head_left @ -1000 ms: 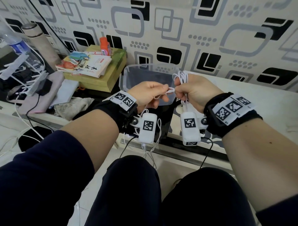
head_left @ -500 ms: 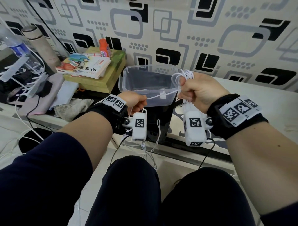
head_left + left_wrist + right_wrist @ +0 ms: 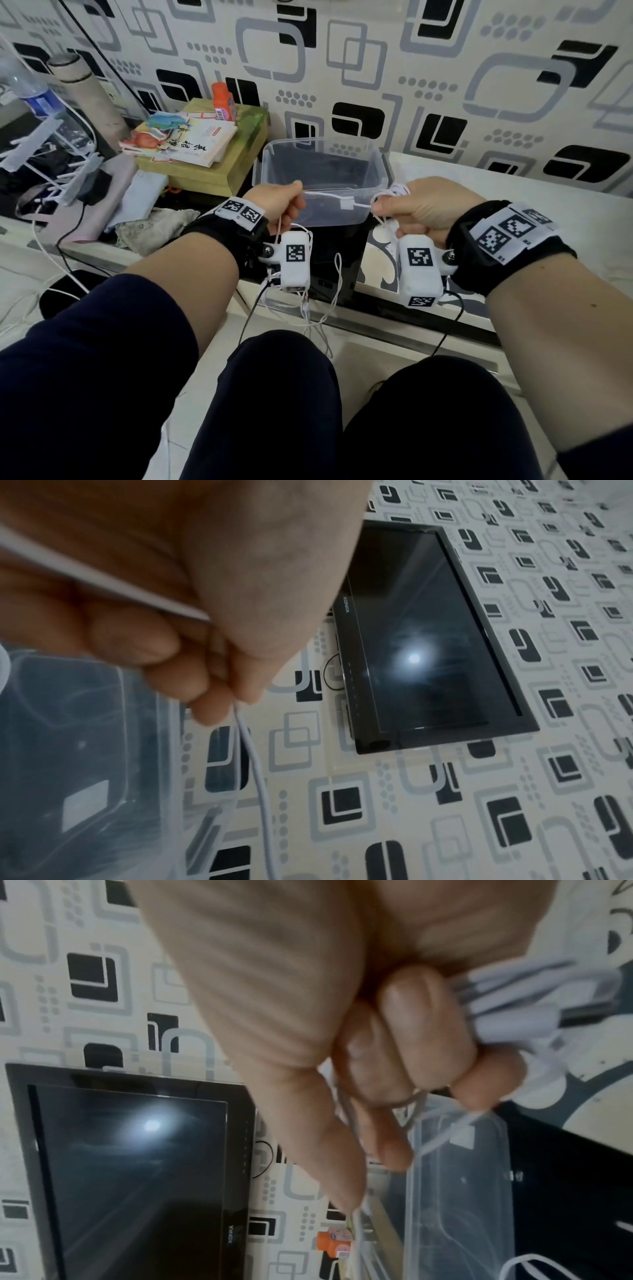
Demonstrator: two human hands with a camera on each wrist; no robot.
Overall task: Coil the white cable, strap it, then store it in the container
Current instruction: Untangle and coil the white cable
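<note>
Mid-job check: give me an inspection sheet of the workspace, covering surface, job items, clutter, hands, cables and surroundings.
Surface: white counter with a dark glossy section under the container.
Job's things: white cable stretched between both hands, partly coiled; clear plastic container open, nothing seen inside.
Clutter: books on a green box, orange bottle, flask.
Grippers: left hand pinches the cable; right hand grips the coiled loops.
Cables: loose white strands hang below the left wrist.
Surroundings: patterned wall, dark TV.

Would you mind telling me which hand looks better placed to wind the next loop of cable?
Left, probably. The left hand pinches the free run of thin white cable, while the right hand is occupied gripping the coiled bundle in front of the clear plastic container.
</note>
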